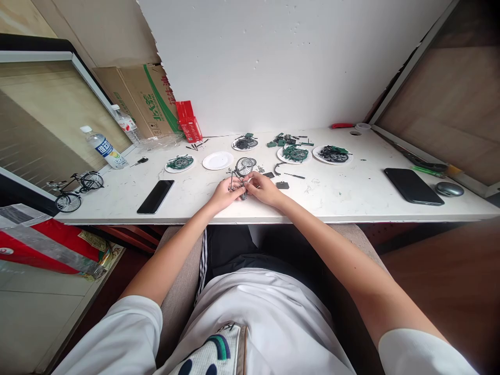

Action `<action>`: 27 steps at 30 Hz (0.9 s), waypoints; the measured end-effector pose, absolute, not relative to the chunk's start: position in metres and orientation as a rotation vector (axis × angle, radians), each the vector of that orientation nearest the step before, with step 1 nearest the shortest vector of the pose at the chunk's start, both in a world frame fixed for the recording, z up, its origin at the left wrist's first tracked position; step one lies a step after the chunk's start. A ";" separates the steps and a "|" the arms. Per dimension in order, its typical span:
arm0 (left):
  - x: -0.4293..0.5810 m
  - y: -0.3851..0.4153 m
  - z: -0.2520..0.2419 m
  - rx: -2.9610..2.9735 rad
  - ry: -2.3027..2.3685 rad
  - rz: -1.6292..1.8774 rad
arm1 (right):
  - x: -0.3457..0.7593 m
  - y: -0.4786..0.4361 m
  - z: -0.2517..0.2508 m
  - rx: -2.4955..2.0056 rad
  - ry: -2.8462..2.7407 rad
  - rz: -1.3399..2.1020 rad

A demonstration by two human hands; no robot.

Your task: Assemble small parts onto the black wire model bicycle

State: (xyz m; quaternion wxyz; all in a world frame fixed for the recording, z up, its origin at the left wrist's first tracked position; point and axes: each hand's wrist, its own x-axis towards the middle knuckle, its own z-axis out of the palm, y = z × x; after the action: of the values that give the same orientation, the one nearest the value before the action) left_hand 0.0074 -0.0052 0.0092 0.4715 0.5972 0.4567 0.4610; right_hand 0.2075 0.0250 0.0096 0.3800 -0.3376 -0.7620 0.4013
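Both hands meet near the table's front edge around a partly built miniature bicycle (245,166), its spoked wheel pointing away from me. My left hand (226,194) is closed on the bicycle's frame from the left. From the right, my right hand (262,187) pinches at the same model; whether a small part sits between its fingertips is too small to tell. Just right of the hands lie a small dark flat piece (282,185), a curved black strip (278,167) and a thin dark rod (295,176). A finished-looking black miniature bicycle (80,186) stands at the far left.
Paper plates hold green parts (179,162) and black parts (334,153); another plate (217,160) is bare. Green and black pieces (287,139) lie loose behind. A phone (155,197) is on the left, with bottles (104,148) beyond. A black device (413,186) and a mouse (449,188) lie right.
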 end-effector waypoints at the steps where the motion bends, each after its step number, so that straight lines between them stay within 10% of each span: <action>1: 0.007 -0.005 0.009 1.461 1.119 1.130 | 0.208 0.025 0.010 -0.864 -1.947 1.021; 27: 0.009 -0.006 0.010 1.475 1.150 1.132 | 0.205 0.025 0.008 -0.861 -1.974 0.933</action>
State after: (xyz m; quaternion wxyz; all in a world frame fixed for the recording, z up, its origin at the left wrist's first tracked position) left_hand 0.0090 -0.0062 0.0101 0.4595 0.5992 0.4672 0.4600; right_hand 0.2053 0.0249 0.0075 0.3868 -0.3382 -0.7757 0.3664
